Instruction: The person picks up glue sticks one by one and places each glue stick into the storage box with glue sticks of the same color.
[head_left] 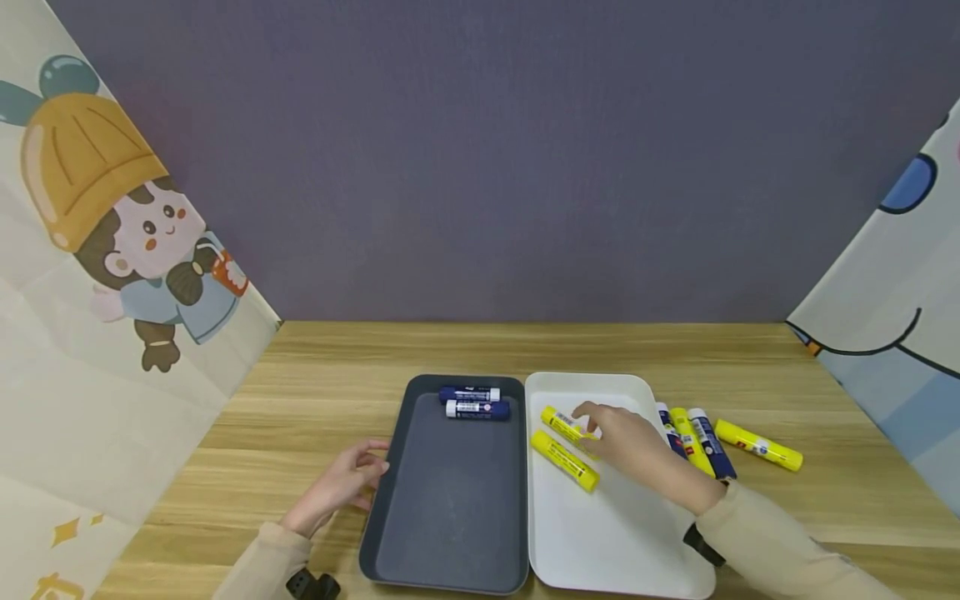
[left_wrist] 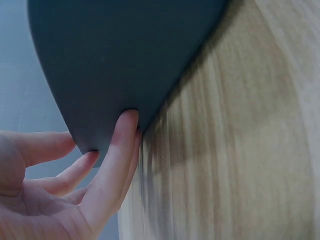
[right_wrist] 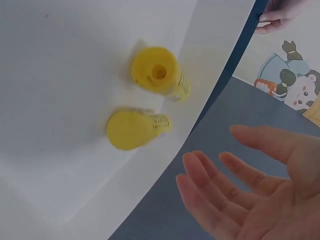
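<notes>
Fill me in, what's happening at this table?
A person's right grip hovers empty over two yellow cylindrical sticks in a white rectangular tray; their left grip touches a dark grey rectangular tray holding two navy cylindrical sticks. Four more, two yellow and two navy, lie right of the white tray on the wood-grain table.

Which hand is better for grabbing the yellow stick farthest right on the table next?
Probably the right hand: it looks empty and hovers over the white tray, on the same side as that yellow stick. The left hand is farther away, touching the dark tray.
</notes>
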